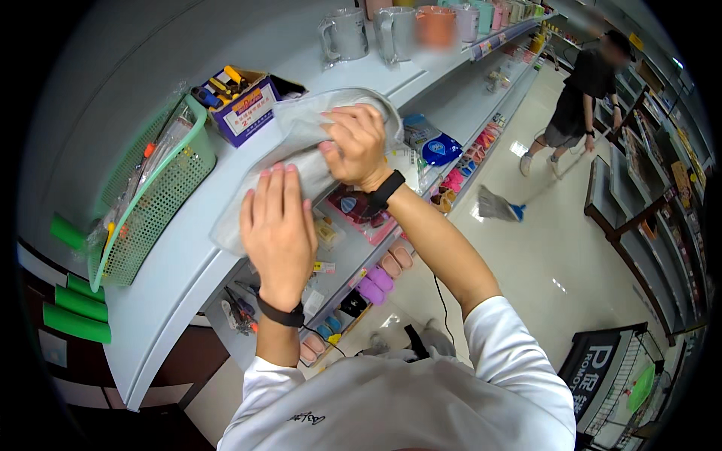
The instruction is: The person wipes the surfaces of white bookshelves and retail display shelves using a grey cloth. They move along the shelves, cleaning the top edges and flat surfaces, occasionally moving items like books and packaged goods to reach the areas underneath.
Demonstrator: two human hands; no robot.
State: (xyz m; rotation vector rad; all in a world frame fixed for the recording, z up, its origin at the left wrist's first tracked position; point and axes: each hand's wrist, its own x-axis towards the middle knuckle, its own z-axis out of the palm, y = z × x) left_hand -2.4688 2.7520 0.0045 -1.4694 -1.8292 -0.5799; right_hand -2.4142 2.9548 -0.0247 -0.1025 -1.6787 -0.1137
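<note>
A pale grey-white cloth [301,124] is spread along the front edge of the white top shelf [177,263], with part of it hanging over the edge. My left hand [282,233] lies on its near part, fingers straight and close together. Farther along, my right hand [355,146] has its fingers curled into the cloth, bunching it. Both wrists wear dark bands. Just behind the cloth stands a purple and white box [244,120] of yellow- and blue-handled tools.
A green plastic basket [199,154] of packaged items stands on the shelf's left, wrapped mugs [346,36] at the far end. Lower shelves hold packets and slippers [374,284]. To the right, another person [579,98] pushes a mop [496,206]; a wire cart [624,383] stands lower right.
</note>
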